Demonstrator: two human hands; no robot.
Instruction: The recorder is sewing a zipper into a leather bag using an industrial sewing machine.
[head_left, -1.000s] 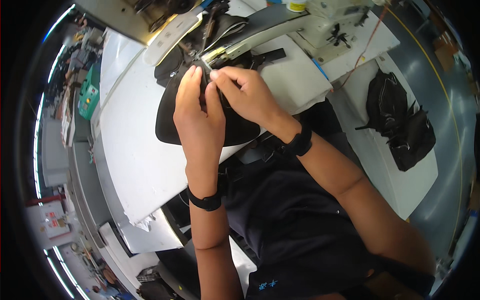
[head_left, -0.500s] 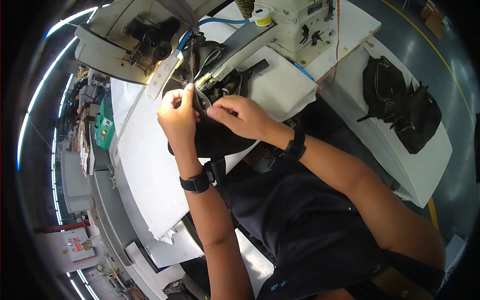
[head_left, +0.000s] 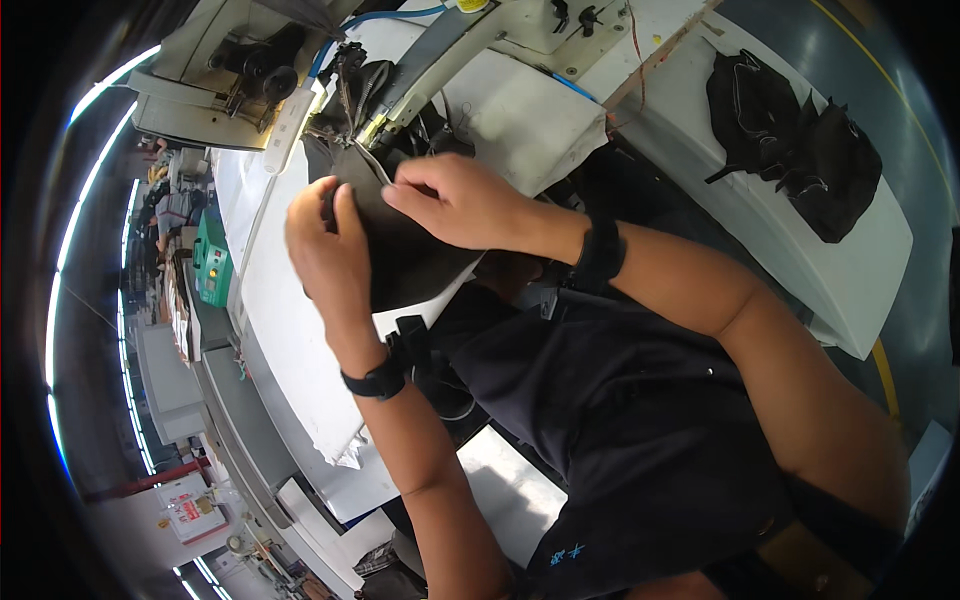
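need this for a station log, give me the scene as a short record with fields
left hand: at the left side of the dark fabric, grip unclear
right hand: at the fabric's right edge, grip unclear
workpiece: dark fabric, partly over the white table
machine: sewing machine, beyond the hands
left background: green box
right: black fabric pieces on a white side surface

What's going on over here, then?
A person sits at a sewing machine, both bare hands at a piece of dark fabric. The left hand is at the fabric's left side, and the right hand is near its upper right edge; how firmly either grips is hard to tell. The fabric lies partly over a white worktable. A black bundle lies off to the right.
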